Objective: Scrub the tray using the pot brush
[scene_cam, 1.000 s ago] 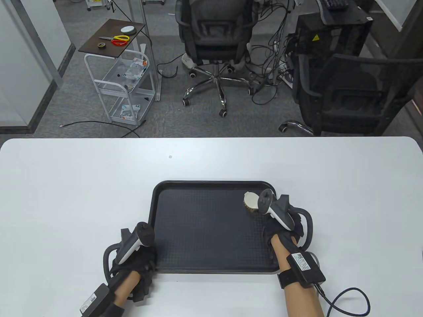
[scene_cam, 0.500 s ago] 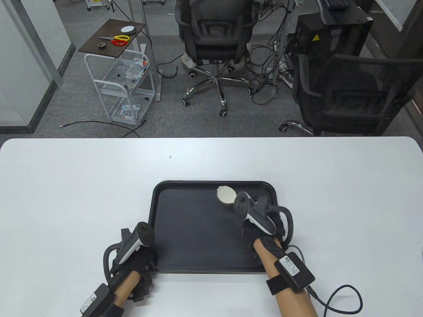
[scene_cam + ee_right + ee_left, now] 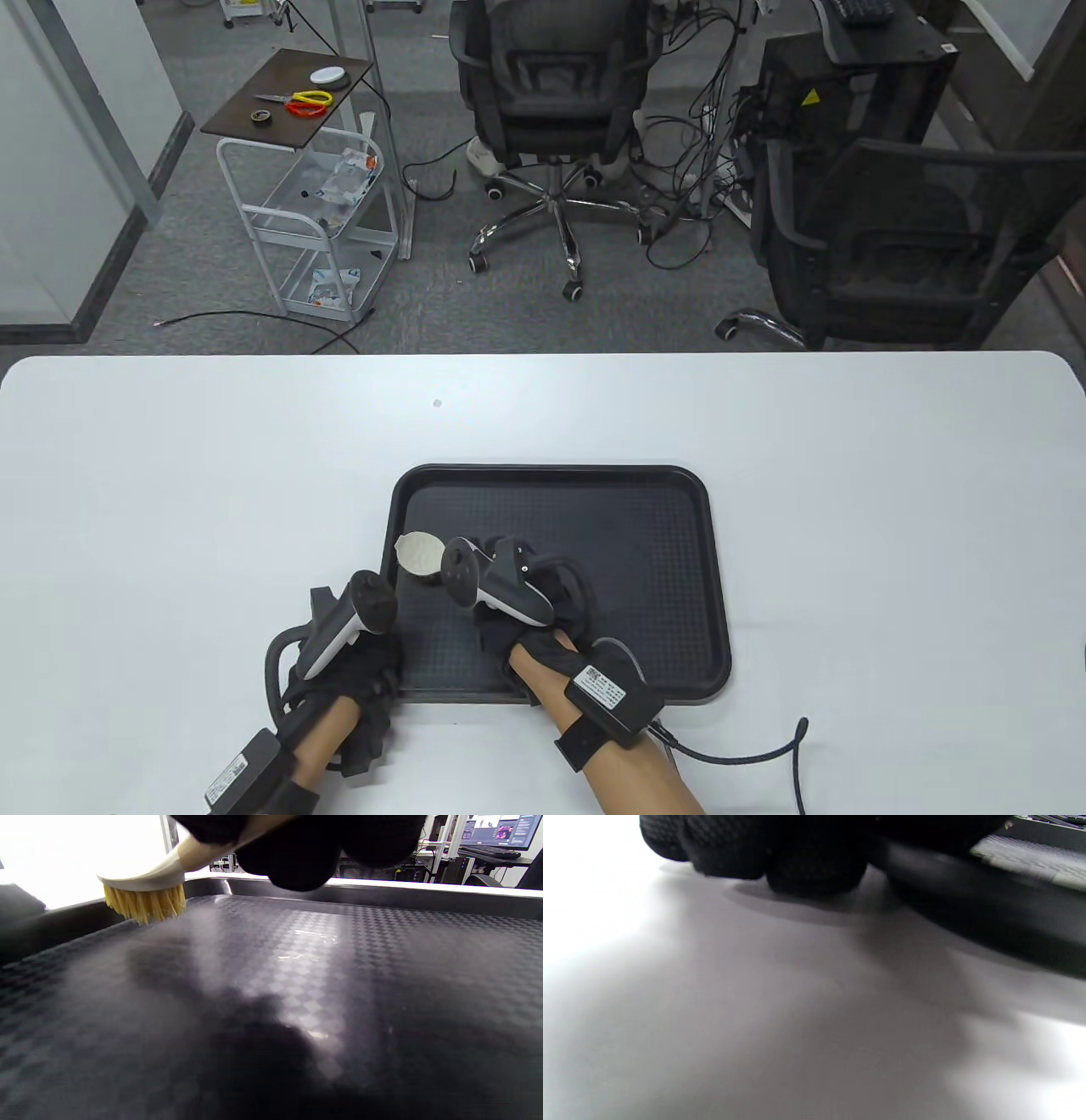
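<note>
Black plastic tray [image 3: 679,586] on one white table [image 3: 170,475]; right hand [image 3: 526,611] grips one pot brush [image 3: 420,553] inside; left hand [image 3: 348,671] holds its corner.

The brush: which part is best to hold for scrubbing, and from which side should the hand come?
Probably the handle, from the near side and above. The brush has its round head and yellow bristles at the far end, pointing down at the tray, so the handle runs back toward the person. The right hand grips it exactly there, leaving the head free.
</note>
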### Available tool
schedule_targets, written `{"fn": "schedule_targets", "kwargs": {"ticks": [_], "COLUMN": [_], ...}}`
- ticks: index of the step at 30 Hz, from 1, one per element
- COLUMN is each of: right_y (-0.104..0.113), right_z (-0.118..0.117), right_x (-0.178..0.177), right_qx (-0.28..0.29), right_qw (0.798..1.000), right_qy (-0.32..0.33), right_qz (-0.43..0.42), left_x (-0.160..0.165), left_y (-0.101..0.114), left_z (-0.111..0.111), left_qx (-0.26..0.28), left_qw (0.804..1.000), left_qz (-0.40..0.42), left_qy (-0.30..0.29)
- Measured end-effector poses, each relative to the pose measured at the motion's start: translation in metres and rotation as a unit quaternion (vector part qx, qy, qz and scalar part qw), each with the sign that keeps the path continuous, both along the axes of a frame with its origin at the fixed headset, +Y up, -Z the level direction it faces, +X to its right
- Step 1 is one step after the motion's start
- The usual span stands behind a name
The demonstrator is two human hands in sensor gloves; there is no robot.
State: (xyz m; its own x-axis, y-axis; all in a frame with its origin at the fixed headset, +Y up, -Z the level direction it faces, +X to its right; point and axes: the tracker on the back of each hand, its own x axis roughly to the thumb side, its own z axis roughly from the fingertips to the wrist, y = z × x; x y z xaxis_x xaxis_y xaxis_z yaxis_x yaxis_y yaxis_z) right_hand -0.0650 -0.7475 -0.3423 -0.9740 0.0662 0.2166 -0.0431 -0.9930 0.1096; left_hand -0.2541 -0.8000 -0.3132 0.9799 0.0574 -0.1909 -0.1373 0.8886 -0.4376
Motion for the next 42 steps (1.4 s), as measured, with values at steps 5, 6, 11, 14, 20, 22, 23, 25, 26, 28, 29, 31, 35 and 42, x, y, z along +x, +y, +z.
{"fn": "schedule_targets", "kwargs": {"ticks": [5, 6, 11, 14, 20, 22, 23, 25, 26, 28, 29, 31, 35, 42], "right_y": [-0.007, -0.007, -0.006, -0.005, 0.0, 0.002, 0.004, 0.006, 0.007, 0.011, 0.014, 0.021, 0.034, 0.032], "right_z": [0.007, 0.008, 0.01, 0.014, 0.022, 0.022, 0.022, 0.022, 0.022, 0.021, 0.021, 0.022, 0.023, 0.024], "right_x": [0.026, 0.035, 0.094, 0.139, 0.21, 0.226, 0.234, 0.242, 0.244, 0.243, 0.239, 0.226, 0.184, 0.082], "right_qx": [0.006, 0.008, 0.0, -0.009, -0.015, -0.018, -0.021, -0.026, -0.027, -0.027, -0.028, -0.019, 0.0, 0.014], "right_qw": [1.0, 1.0, 0.998, 0.994, 0.984, 0.98, 0.977, 0.973, 0.972, 0.969, 0.971, 0.974, 0.986, 0.998], "right_qy": [-0.002, -0.01, -0.06, -0.104, -0.171, -0.19, -0.202, -0.216, -0.22, -0.225, -0.22, -0.208, -0.157, -0.054], "right_qz": [0.011, 0.005, 0.013, 0.011, 0.038, 0.052, 0.061, 0.072, 0.077, 0.094, 0.094, 0.082, 0.05, -0.007], "left_x": [0.0, 0.0, 0.0, 0.0, 0.0, 0.0, 0.0, 0.0, 0.0, 0.0, 0.0, 0.0, 0.0, 0.0], "left_y": [0.0, 0.0, 0.0, 0.0, 0.0, 0.0, 0.0, 0.0, 0.0, 0.0, 0.0, 0.0, 0.0, 0.0], "left_z": [0.0, 0.0, 0.0, 0.0, 0.0, 0.0, 0.0, 0.0, 0.0, 0.0, 0.0, 0.0, 0.0, 0.0], "left_qx": [-0.001, -0.001, 0.0, 0.0, 0.001, 0.001, 0.001, 0.0, 0.0, 0.001, 0.001, 0.001, 0.001, 0.001], "left_qw": [1.0, 1.0, 1.0, 1.0, 1.0, 1.0, 1.0, 1.0, 1.0, 1.0, 1.0, 1.0, 1.0, 1.0], "left_qz": [0.001, 0.002, 0.0, -0.001, -0.002, -0.002, -0.002, -0.002, -0.002, -0.003, -0.002, -0.002, -0.002, -0.001], "left_qy": [0.0, -0.001, 0.0, 0.0, 0.0, 0.001, 0.001, 0.001, 0.001, 0.0, 0.0, 0.0, 0.0, 0.0]}}
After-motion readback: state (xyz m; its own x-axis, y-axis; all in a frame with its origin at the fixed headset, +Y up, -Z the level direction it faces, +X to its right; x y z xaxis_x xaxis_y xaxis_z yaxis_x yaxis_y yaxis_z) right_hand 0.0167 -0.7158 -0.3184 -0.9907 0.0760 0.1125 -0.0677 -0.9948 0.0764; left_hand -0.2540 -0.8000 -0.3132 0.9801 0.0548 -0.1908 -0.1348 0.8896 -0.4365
